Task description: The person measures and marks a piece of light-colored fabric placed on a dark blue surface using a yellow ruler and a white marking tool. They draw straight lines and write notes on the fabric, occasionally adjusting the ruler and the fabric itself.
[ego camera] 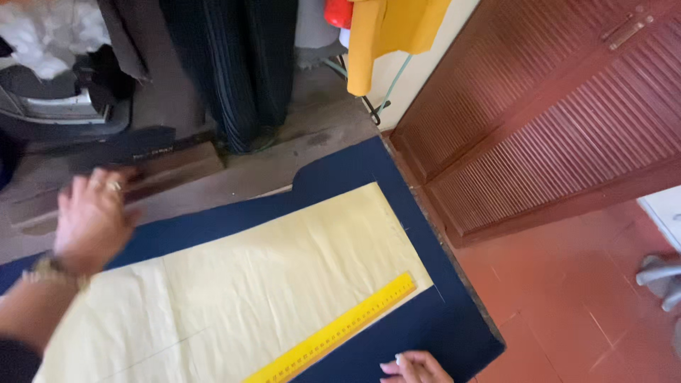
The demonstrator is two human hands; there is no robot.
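Pattern paper point(241, 284) already spread on navy cloth point(433, 326), ruler point(337, 332) laid along its near edge; no chalk line or cut shows on the cloth.

My left hand point(92, 220), fingers spread and blurred, hovers over the far edge of the cloth beyond the paper. My right hand point(417, 369) rests flat on the cloth, just beside the ruler's near side, holding nothing.

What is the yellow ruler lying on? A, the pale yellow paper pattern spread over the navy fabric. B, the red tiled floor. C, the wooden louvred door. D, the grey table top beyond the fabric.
A: the yellow ruler lies slantwise along the near edge of the pale yellow paper pattern, which is spread on the navy fabric.
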